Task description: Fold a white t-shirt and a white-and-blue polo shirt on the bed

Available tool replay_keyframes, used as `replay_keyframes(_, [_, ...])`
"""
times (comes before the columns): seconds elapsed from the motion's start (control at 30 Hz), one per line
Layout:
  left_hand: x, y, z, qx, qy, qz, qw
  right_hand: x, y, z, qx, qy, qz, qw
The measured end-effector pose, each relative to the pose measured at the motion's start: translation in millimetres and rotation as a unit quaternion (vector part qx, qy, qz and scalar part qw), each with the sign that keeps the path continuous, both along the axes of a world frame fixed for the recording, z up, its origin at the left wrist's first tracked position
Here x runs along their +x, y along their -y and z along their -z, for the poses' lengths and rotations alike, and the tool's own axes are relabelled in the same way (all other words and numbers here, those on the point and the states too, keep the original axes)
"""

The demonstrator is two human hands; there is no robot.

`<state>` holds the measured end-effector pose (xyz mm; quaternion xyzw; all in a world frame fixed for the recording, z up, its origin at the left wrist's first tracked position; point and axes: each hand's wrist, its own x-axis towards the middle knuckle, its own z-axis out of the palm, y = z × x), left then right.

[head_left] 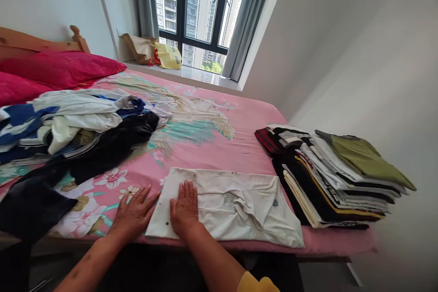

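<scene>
Nearest: yellow sleeve [256,285] on the right arm, low, back from the right hand [185,207]. Right hand lies flat, palm down, fingers extended and nearly together, on the left part of a white garment [219,223]. Nothing pinched. Left hand [135,210] is also palm down, fingers slightly spread, on the pink bedsheet [246,155], just beside the garment's left edge; can't tell if the fingertips touch it. Nothing gripped there either.

White garment sits under the right hand and runs out to its right along the near bed edge. Left end smooth with a straight edge; right of the hand it's wrinkled, with a loose flap. Small dark spot on the cloth just left of the right wrist.

Well right of the right hand, past the garment's far end: folded stack [311,187], olive garment [366,150] on top, red plaid piece [265,141] at its left back.

Left of and beyond the left hand: black garment [112,141] trailing from a loose heap [82,109], mostly white and blue.

Farther past the left hand: red pillow [68,68], wooden headboard [41,42]. Straight beyond both hands: paper bag [138,48] and yellow bag [167,54] on the sill [198,74], then window [198,4].
</scene>
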<state>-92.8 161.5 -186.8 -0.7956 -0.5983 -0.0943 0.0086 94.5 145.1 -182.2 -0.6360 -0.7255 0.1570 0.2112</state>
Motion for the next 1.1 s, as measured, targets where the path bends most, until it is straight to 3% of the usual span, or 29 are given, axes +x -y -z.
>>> replay_keyframes(0.13, [1,-5,3.1,-0.028,-0.018,0.041,0.999,-1,-15,-15.7,-0.011,0.001,0.009,1.0])
replay_keyframes(0.27, [3,-1,-2.0,-0.036,-0.017,0.036,0.999,-7,-43,-30.6,-0.003,0.027,-0.038,0.999])
replay_keyframes(0.47, [0,3,1.5,-0.019,0.001,0.043,0.999,-12,-73,-17.2,-0.084,0.084,-0.052,0.992])
replay_keyframes(0.6, [-1,4,3.7,-0.01,0.017,0.046,0.999,-12,-64,-14.8,-0.095,0.095,-0.047,0.99])
replay_keyframes(0.8, [4,6,-3.7,-0.04,0.004,0.036,0.999,-14,-39,-16.3,-0.055,0.079,-0.028,0.995])
replay_keyframes(1.1, [27,6,-1.0,-0.062,-0.002,-0.031,0.998,-6,-10,-15.4,0.028,0.015,-0.019,0.999])
